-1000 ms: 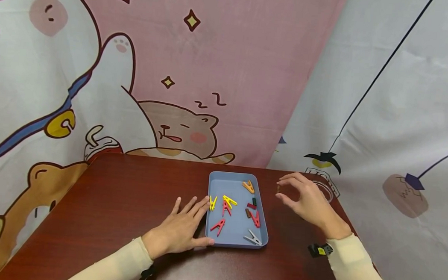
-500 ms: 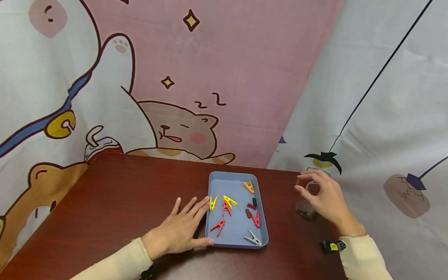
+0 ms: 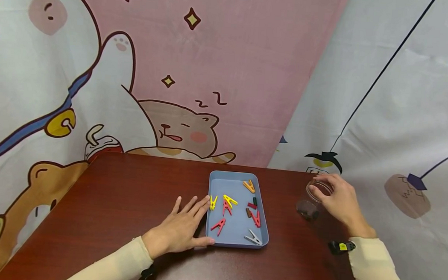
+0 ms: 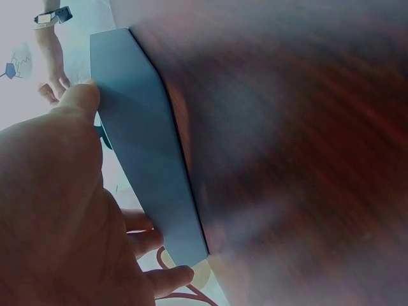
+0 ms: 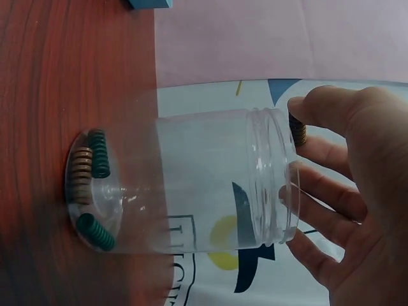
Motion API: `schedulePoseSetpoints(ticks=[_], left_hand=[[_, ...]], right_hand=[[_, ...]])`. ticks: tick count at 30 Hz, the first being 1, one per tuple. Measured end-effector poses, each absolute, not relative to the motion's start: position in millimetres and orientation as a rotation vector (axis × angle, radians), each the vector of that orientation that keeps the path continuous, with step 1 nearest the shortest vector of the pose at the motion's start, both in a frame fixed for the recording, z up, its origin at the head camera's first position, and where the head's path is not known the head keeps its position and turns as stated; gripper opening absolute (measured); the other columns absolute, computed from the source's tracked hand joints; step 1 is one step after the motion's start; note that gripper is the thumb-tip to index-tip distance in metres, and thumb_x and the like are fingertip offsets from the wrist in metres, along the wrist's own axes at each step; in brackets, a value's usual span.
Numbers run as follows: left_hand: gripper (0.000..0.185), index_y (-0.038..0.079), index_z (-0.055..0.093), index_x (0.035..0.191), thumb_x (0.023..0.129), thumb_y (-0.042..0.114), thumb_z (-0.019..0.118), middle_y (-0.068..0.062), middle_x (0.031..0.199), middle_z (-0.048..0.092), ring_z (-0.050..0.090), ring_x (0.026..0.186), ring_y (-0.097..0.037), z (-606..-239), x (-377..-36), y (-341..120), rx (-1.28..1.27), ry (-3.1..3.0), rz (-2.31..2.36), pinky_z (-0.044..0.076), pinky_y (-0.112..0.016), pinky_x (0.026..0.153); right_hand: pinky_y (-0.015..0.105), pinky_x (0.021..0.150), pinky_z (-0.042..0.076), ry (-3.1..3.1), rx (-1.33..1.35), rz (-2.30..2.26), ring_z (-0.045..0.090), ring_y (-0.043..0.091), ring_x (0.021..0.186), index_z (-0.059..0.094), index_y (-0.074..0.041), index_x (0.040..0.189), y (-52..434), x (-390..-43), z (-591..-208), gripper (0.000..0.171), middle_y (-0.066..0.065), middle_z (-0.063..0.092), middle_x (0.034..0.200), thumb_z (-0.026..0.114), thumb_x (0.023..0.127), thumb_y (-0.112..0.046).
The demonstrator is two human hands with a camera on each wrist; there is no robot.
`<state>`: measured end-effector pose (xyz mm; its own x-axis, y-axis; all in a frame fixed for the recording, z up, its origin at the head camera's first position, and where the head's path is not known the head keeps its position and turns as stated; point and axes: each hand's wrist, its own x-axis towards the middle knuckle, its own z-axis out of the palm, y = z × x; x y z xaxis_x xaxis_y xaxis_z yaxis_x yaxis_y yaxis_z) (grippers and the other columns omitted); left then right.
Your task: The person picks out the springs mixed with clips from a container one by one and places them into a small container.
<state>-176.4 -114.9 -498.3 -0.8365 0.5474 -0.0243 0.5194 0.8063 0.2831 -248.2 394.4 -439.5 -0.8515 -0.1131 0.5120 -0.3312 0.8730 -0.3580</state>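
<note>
Between the thumb and index finger of my right hand (image 3: 337, 200) is a brown coil spring (image 5: 298, 131), pinched at the mouth of a clear jar (image 5: 204, 185). The other fingers lie about the jar's rim. At the jar's bottom sit green springs (image 5: 99, 154) and brown spring coils (image 5: 81, 167). My left hand (image 3: 180, 229) rests with spread, straight fingers against the near left edge of a blue-grey tray (image 3: 227, 185). In the tray lie yellow clips (image 3: 229, 201), red clips (image 3: 218, 227), an orange clip (image 3: 249, 186), a grey clip (image 3: 253, 237) and small springs (image 3: 252, 206).
The jar stands upright on the dark wooden table (image 3: 152, 187), right of the tray and near the table's right edge. A printed cloth (image 3: 251, 73) hangs behind the table and along its right side.
My right hand has moved right with the brown spring, from beside the tray to over the jar's mouth. The left hand and the tray have stayed put.
</note>
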Motion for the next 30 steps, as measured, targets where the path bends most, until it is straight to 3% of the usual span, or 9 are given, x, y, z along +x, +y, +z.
schedulePoseSetpoints(ticks=[4, 11, 17, 24, 30], left_hand=[[0.113, 0.013, 0.026, 0.187, 0.106, 0.083, 0.064, -0.006, 0.198, 0.02, 0.029, 0.18, -0.048, -498.0, -176.1, -114.7, 0.855, 2.885, 0.41, 0.015, -0.085, 0.14], [0.113, 0.013, 0.026, 0.187, 0.106, 0.083, 0.064, -0.006, 0.198, 0.02, 0.029, 0.18, -0.048, -498.7, -175.9, -114.4, 0.85, 2.887, 0.408, 0.015, -0.085, 0.141], [0.113, 0.013, 0.026, 0.187, 0.107, 0.083, 0.064, -0.006, 0.198, 0.019, 0.029, 0.18, -0.048, -498.5, -176.0, -114.2, 0.849, 2.885, 0.408, 0.015, -0.085, 0.14], [0.113, 0.013, 0.026, 0.187, 0.107, 0.083, 0.064, -0.006, 0.198, 0.019, 0.028, 0.18, -0.048, -498.4, -175.9, -114.9, 0.843, 2.882, 0.417, 0.015, -0.085, 0.141], [0.113, 0.014, 0.026, 0.187, 0.106, 0.083, 0.064, -0.006, 0.198, 0.02, 0.028, 0.18, -0.047, -499.2, -175.8, -113.9, 0.839, 2.887, 0.417, 0.015, -0.085, 0.141]], right_hand=[[0.034, 0.09, 0.052, -2.585, 0.284, 0.609, 0.078, 0.046, 0.116, 0.084, -0.008, 0.125, 399.0, -247.5, -442.6, 0.032, 0.02, 0.082, 0.127, 0.095, 0.1, -0.026], [0.057, 0.094, 0.057, -2.6, 0.269, 0.616, 0.078, 0.05, 0.119, 0.084, -0.006, 0.126, 399.4, -246.7, -445.6, 0.033, 0.023, 0.083, 0.13, 0.094, 0.101, -0.027], [0.053, 0.092, 0.056, -2.584, 0.271, 0.619, 0.078, 0.05, 0.117, 0.084, -0.006, 0.125, 400.0, -247.3, -447.4, 0.033, 0.022, 0.083, 0.128, 0.094, 0.1, -0.025], [0.07, 0.101, 0.055, -2.603, 0.27, 0.631, 0.074, 0.053, 0.127, 0.082, -0.005, 0.137, 397.5, -245.5, -446.6, 0.041, 0.026, 0.08, 0.136, 0.093, 0.102, -0.024], [0.073, 0.103, 0.054, -2.591, 0.283, 0.635, 0.073, 0.053, 0.129, 0.083, -0.005, 0.135, 397.4, -245.4, -446.5, 0.038, 0.025, 0.08, 0.137, 0.092, 0.102, -0.022]])
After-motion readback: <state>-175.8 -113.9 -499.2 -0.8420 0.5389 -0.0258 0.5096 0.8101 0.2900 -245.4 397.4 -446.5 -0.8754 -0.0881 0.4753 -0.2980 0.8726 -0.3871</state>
